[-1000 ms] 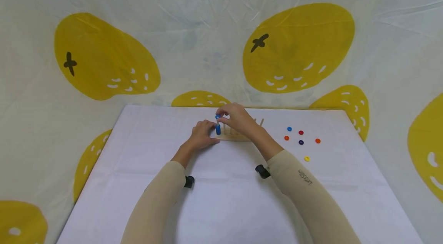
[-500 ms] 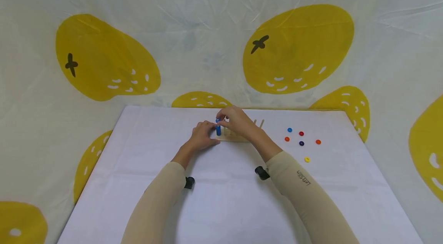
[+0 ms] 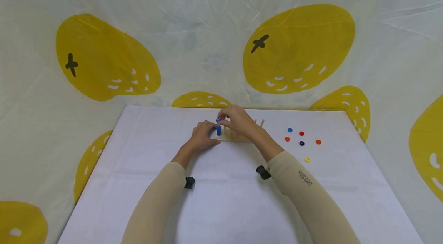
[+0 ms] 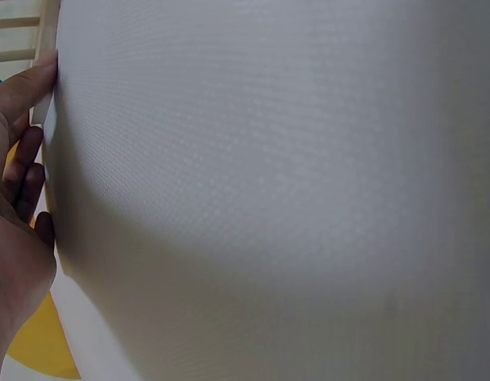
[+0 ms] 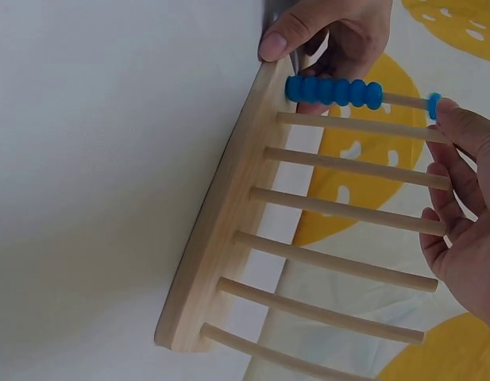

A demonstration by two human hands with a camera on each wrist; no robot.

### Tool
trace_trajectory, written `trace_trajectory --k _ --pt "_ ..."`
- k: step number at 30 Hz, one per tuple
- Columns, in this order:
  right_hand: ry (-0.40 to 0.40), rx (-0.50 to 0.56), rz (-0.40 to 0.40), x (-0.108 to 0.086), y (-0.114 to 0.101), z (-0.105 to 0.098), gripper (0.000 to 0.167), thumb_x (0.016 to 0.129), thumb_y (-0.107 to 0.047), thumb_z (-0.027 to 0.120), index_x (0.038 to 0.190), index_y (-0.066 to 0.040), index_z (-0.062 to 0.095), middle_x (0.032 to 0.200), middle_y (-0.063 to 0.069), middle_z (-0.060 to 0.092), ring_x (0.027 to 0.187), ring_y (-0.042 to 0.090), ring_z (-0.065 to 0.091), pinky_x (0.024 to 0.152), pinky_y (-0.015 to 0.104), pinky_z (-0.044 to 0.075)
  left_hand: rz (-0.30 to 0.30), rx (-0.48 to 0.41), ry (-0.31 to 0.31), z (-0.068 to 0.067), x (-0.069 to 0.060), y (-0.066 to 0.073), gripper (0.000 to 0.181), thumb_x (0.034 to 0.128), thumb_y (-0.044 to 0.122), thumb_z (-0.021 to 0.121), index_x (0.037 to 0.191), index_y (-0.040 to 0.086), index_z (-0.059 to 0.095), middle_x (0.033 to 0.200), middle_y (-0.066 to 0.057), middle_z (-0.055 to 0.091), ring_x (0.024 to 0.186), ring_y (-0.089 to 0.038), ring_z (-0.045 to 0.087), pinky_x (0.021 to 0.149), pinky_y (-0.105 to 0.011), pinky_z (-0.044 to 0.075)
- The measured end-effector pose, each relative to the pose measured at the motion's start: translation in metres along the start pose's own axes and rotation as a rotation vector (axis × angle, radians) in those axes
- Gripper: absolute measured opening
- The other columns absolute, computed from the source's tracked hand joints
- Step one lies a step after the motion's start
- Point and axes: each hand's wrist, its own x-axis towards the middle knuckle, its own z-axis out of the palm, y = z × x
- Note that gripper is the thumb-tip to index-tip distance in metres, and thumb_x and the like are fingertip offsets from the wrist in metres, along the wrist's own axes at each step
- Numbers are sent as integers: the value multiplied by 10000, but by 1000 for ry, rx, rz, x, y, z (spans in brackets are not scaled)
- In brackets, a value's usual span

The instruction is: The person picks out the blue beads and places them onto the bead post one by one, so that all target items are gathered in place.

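Observation:
A wooden peg rack (image 5: 213,214) with a row of upright pegs stands near the back of the table. Several blue rings (image 5: 336,91) are stacked at the foot of its end peg, the leftmost in the head view. Around that end of the base my left hand (image 3: 202,135) grips the wood, thumb in front and fingers behind. My right hand (image 3: 238,121) pinches a single blue ring (image 5: 434,105) at the top of the same peg, with bare wood between it and the stack. Whether the peg passes fully through this ring is hidden by the fingertips.
Loose rings lie to the right of the rack: a light blue ring (image 3: 290,130), a red ring (image 3: 302,133), a dark blue ring (image 3: 302,143), a yellow ring (image 3: 307,159) and two orange ones, including one orange ring (image 3: 318,142). A patterned cloth (image 3: 207,44) hangs behind the table.
Over the last second my right hand has lowered the blue ring slightly at the peg's top. My left hand has stayed on the rack's end.

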Motion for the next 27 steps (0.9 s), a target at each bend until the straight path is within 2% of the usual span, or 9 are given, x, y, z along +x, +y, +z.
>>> trace_trajectory --k 4,10,14,22,27 --pt "-5 -2 18 -3 1 -2 194 951 -187 761 1119 -90 764 1034 45 760 1031 238 635 998 400 515 -1 -6 2 0 0 0 624 847 359 862 1379 136 624 1370 -65 582 1330 -276 449 1152 -525 335" --pt "16 34 5 -10 4 -9 218 956 -174 753 1142 -61 751 1068 65 754 1053 290 650 978 418 526 15 8 9 0 -1 2 614 844 348 865 1364 120 633 1361 -76 590 1329 -291 459 1129 -530 347" --pt "48 34 4 -18 7 -15 223 964 -187 744 1150 -64 745 1077 64 745 1044 277 648 955 416 539 23 18 18 0 -2 2 618 844 338 865 1369 109 632 1369 -85 592 1334 -298 463 1124 -529 351" --pt "132 36 21 -43 18 -27 217 956 -194 755 1150 -98 739 1089 46 737 1040 242 624 960 427 541 10 39 11 0 -1 3 636 847 339 859 1387 104 621 1385 -84 590 1349 -298 462 1139 -519 352" --pt "179 54 35 -63 26 -38 226 944 -158 764 1157 -90 734 1104 69 743 1047 265 625 954 479 550 11 35 8 -1 -3 4 645 844 328 861 1395 95 617 1391 -92 586 1358 -304 460 1158 -518 340"
